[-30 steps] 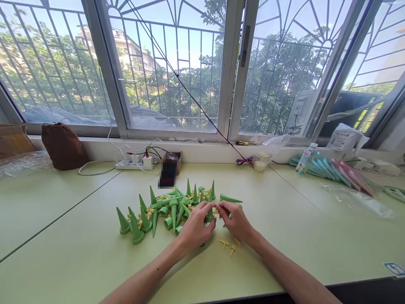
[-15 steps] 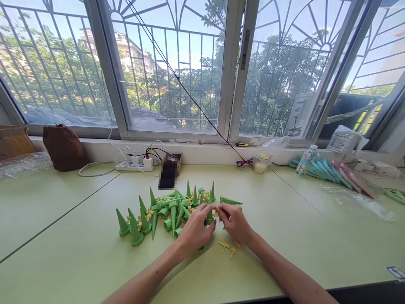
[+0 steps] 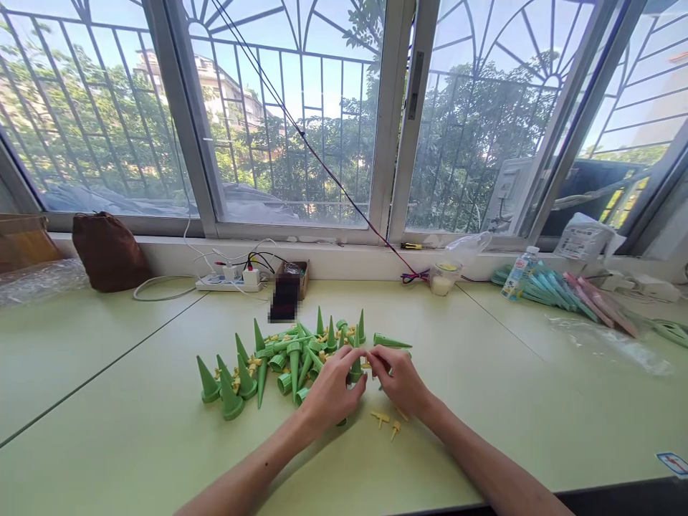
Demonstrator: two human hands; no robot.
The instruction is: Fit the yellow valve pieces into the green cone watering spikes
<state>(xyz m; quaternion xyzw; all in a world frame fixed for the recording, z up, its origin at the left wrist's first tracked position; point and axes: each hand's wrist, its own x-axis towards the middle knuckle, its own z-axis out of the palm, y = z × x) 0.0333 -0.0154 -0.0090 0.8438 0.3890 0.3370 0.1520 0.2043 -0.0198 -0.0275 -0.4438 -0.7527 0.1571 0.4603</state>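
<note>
My left hand (image 3: 334,385) and my right hand (image 3: 398,376) meet fingertip to fingertip over the right side of a pile of green plastic spikes. Both are closed in a pinch on a small yellow plastic fitting (image 3: 366,365), mostly hidden by the fingers. A green spike (image 3: 355,370) shows in the gap between my left thumb and fingers; whether the hand touches it I cannot tell. On the table near my right wrist lie a yellow T-shaped fitting (image 3: 380,417) and another small yellow piece (image 3: 396,428). Several spikes stand point up at the left, such as this cone (image 3: 232,401).
Behind the pile are a small cardboard box (image 3: 304,278) and a power strip (image 3: 228,284). A brown bag (image 3: 110,251) sits at the back left. Toward the back right stand a lidded cup (image 3: 443,279), a bottle (image 3: 519,274) and stacked teal and pink items (image 3: 564,295).
</note>
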